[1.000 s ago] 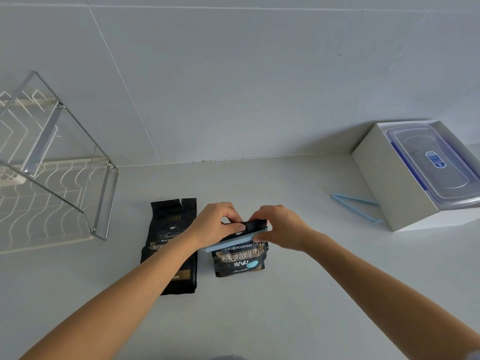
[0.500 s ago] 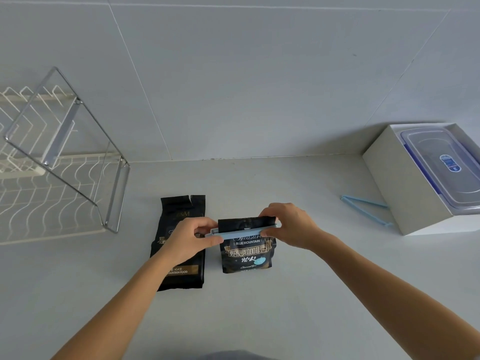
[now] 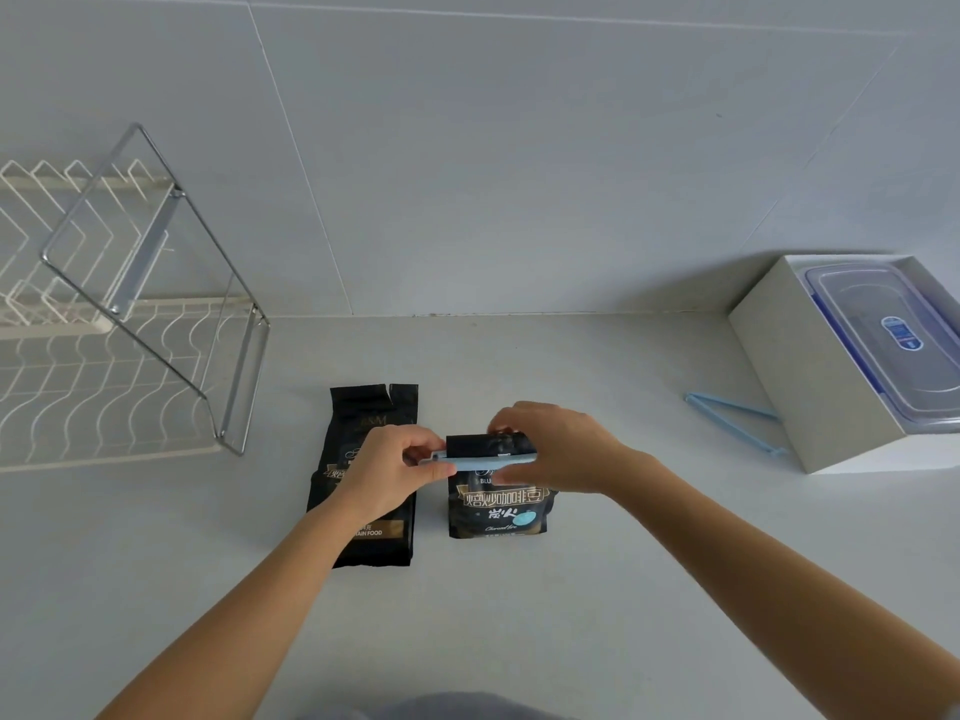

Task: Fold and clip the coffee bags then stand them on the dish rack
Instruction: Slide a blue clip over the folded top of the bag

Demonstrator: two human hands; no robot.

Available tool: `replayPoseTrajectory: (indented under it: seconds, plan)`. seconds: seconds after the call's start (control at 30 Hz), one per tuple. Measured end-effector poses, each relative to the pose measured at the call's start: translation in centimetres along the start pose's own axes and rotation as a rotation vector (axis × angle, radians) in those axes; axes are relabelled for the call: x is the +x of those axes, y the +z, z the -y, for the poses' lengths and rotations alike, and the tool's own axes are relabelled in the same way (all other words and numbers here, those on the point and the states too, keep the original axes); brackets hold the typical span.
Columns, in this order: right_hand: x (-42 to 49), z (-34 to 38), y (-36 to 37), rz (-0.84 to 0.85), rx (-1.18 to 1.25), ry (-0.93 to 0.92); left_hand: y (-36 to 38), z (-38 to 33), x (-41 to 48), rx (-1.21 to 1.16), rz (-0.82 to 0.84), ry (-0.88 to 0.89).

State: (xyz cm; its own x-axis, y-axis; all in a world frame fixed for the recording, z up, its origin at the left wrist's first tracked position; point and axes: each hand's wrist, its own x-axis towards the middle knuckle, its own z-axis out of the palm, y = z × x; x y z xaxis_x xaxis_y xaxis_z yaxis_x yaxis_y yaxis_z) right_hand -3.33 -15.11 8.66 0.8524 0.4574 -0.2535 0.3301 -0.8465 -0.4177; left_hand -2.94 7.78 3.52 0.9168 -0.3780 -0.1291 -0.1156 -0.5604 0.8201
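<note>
A small black coffee bag (image 3: 497, 511) with gold lettering lies on the counter, its top folded down. A light blue clip (image 3: 485, 461) runs across the fold. My left hand (image 3: 395, 472) pinches the clip's left end. My right hand (image 3: 558, 449) presses on the clip's right end and the folded top. A taller black coffee bag (image 3: 371, 444) lies flat just to the left, unfolded, partly under my left hand. The wire dish rack (image 3: 104, 356) stands at the far left.
A second light blue clip (image 3: 735, 420) lies open on the counter at the right, next to a white box (image 3: 810, 387) that holds a clear lidded plastic container (image 3: 893, 340). The tiled wall runs behind the counter.
My right hand has come down over the folded top and the clip's right end. My left hand still holds the left end. The bag's fold looks tighter under the clip.
</note>
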Motion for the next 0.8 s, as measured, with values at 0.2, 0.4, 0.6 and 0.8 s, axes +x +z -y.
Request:
replayPoseTrajectory:
  seconds: [0.2, 0.4, 0.6, 0.8]
  plan:
    - [2.7, 3.8, 1.7, -0.004, 0.063, -0.067, -0.1, 0.2, -0.4, 0.022, -0.008, 0.024]
    - [3.0, 3.4, 2.0, 0.009, 0.125, -0.072, -0.1, 0.6, -0.7, 0.022, 0.021, 0.06]
    - [3.5, 3.1, 2.2, 0.015, 0.164, -0.067, -0.2, 0.7, -0.5, -0.074, 0.04, -0.009]
    - [3.8, 2.8, 2.0, -0.017, 0.142, -0.066, -1.2, 1.3, -1.2, -0.296, 0.006, -0.13]
